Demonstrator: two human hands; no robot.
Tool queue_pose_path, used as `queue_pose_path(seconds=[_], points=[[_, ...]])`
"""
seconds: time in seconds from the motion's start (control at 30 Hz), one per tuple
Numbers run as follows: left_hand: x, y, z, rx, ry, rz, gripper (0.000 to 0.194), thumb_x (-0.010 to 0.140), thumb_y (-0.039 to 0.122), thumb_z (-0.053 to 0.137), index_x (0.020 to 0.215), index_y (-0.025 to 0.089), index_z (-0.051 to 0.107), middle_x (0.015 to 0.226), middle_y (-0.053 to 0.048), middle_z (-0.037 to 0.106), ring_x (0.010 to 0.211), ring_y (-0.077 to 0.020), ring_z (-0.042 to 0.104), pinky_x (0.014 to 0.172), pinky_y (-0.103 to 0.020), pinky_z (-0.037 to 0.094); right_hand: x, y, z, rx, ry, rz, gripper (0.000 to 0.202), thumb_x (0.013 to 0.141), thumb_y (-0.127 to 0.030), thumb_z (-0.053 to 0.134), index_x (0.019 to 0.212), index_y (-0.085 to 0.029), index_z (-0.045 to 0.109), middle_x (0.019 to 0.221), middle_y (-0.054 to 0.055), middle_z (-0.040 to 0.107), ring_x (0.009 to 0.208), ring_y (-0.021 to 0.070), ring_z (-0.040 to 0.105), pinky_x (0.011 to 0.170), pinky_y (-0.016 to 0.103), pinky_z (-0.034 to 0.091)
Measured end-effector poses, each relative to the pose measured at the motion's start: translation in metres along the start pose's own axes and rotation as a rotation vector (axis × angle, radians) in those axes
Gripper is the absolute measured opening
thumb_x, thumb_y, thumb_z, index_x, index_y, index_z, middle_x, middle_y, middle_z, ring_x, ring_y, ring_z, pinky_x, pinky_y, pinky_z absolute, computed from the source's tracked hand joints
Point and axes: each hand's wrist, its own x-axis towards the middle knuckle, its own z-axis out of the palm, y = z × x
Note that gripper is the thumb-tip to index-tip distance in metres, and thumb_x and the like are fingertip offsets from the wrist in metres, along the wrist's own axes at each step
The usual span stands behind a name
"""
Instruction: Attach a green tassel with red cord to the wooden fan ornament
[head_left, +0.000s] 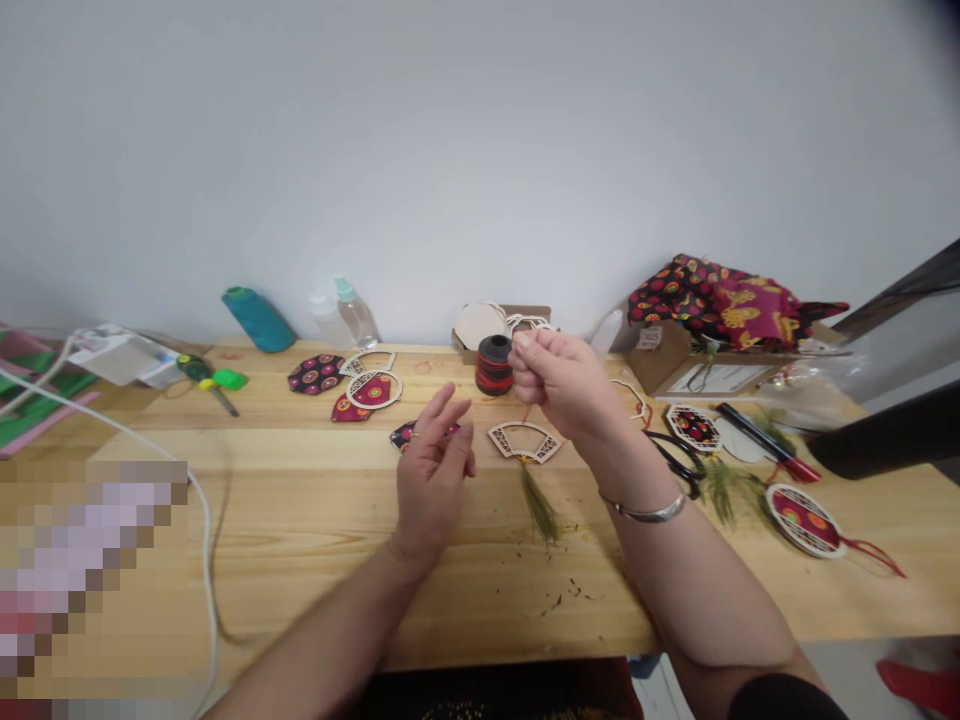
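Note:
My left hand (436, 480) hovers over the middle of the table, its fingers loosely apart with nothing seen in them. Partly behind its fingers lies a dark patterned fabric piece (403, 434). Raised higher, my right hand (559, 385) is closed in a pinch beside a spool of red cord (493, 366) with a black top; what the fingertips hold, if anything, is too small to make out. Below and between the hands lies a fan-shaped wooden frame (551, 447) with cut-out ends. An olive-green tassel (538, 505) hangs from its lower edge, and a bit of red cord shows at its top.
Left and back are fabric pieces with wooden frames (375, 389), a teal thread cone (259, 320), a spray bottle (355, 315), a screwdriver (217, 392) and a white cable (196, 490). Right are black scissors (679, 455), a marker (757, 432), an oval ornament (804, 521) and a fabric-topped box (660, 368).

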Motion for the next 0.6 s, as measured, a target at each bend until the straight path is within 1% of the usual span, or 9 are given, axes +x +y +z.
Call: queue_pose_path(seconds=[0.07, 0.13, 0.17, 0.27, 0.33, 0.4, 0.43, 0.5, 0.6], points=[[0.002, -0.001, -0.002, -0.024, 0.058, -0.019, 0.018, 0.083, 0.031, 0.061, 0.088, 0.016, 0.07, 0.137, -0.012, 0.048, 0.051, -0.001, 0.044, 0.048, -0.022, 0.04, -0.002, 0.001, 0.004, -0.004, -0.011, 0.003, 0.034, 0.074, -0.035, 0.071, 0.064, -0.017, 0.044, 0.053, -0.009, 0.037, 0.043, 0.0015, 0.024, 0.039, 0.016, 0.015], [0.003, -0.001, -0.002, -0.104, 0.054, -0.06, 0.016, 0.081, 0.03, 0.064, 0.087, 0.016, 0.069, 0.128, -0.01, 0.055, 0.053, -0.0016, 0.046, 0.048, -0.021, 0.038, -0.004, 0.002, 0.006, 0.002, -0.014, -0.008, 0.033, 0.074, -0.034, 0.07, 0.064, -0.017, 0.043, 0.053, -0.009, 0.037, 0.043, 0.0014, 0.024, 0.039, 0.016, 0.015], [0.003, 0.0, -0.001, -0.169, 0.004, -0.095, 0.019, 0.08, 0.029, 0.065, 0.096, 0.018, 0.068, 0.123, -0.009, 0.058, 0.053, -0.0022, 0.047, 0.047, -0.02, 0.037, -0.005, 0.003, 0.008, 0.007, -0.017, -0.009, 0.032, 0.075, -0.033, 0.069, 0.064, -0.017, 0.043, 0.053, -0.009, 0.036, 0.043, 0.0014, 0.024, 0.039, 0.016, 0.015], [0.001, 0.002, 0.003, -0.336, -0.225, -0.223, 0.044, 0.078, 0.029, 0.068, 0.121, 0.025, 0.057, 0.108, -0.008, 0.065, 0.055, -0.0068, 0.055, 0.044, -0.021, 0.034, -0.007, 0.01, 0.014, -0.002, -0.037, 0.029, 0.029, 0.078, -0.031, 0.065, 0.065, -0.017, 0.044, 0.052, -0.009, 0.036, 0.042, 0.0014, 0.024, 0.039, 0.017, 0.017], [0.0, 0.003, 0.004, -0.394, -0.313, -0.275, 0.045, 0.076, 0.03, 0.069, 0.12, 0.023, 0.058, 0.103, -0.008, 0.067, 0.057, -0.01, 0.059, 0.044, -0.022, 0.034, -0.008, 0.016, 0.019, -0.032, -0.049, 0.071, 0.028, 0.08, -0.031, 0.063, 0.064, -0.018, 0.043, 0.051, -0.01, 0.035, 0.041, 0.0017, 0.024, 0.038, 0.017, 0.018], [0.0, 0.002, 0.005, -0.395, -0.34, -0.301, 0.036, 0.076, 0.031, 0.07, 0.11, 0.019, 0.064, 0.089, -0.006, 0.068, 0.057, -0.0108, 0.059, 0.046, -0.022, 0.035, -0.008, 0.022, 0.021, -0.056, -0.048, 0.088, 0.03, 0.08, -0.031, 0.062, 0.064, -0.018, 0.041, 0.051, -0.01, 0.034, 0.04, 0.0021, 0.024, 0.038, 0.017, 0.018], [0.0, 0.0, 0.005, -0.381, -0.343, -0.313, 0.031, 0.076, 0.031, 0.069, 0.104, 0.017, 0.066, 0.077, -0.003, 0.067, 0.055, -0.0102, 0.057, 0.046, -0.022, 0.035, -0.008, 0.024, 0.022, -0.06, -0.047, 0.083, 0.03, 0.08, -0.032, 0.062, 0.063, -0.018, 0.041, 0.05, -0.01, 0.033, 0.041, 0.0023, 0.024, 0.038, 0.017, 0.018], [0.0, -0.002, 0.004, -0.356, -0.318, -0.313, 0.023, 0.077, 0.031, 0.069, 0.093, 0.015, 0.069, 0.056, 0.002, 0.056, 0.049, -0.0079, 0.049, 0.047, -0.022, 0.032, -0.007, 0.027, 0.021, -0.056, -0.053, 0.068, 0.03, 0.08, -0.031, 0.062, 0.063, -0.019, 0.041, 0.051, -0.01, 0.032, 0.041, 0.0025, 0.023, 0.037, 0.017, 0.019], [0.0, -0.003, 0.005, -0.332, -0.26, -0.29, 0.019, 0.077, 0.032, 0.069, 0.084, 0.014, 0.07, 0.049, 0.006, 0.045, 0.045, -0.0053, 0.037, 0.044, -0.021, 0.026, -0.007, 0.028, 0.02, -0.043, -0.081, 0.077, 0.032, 0.08, -0.032, 0.062, 0.062, -0.019, 0.04, 0.051, -0.01, 0.032, 0.041, 0.0026, 0.023, 0.037, 0.017, 0.018]])
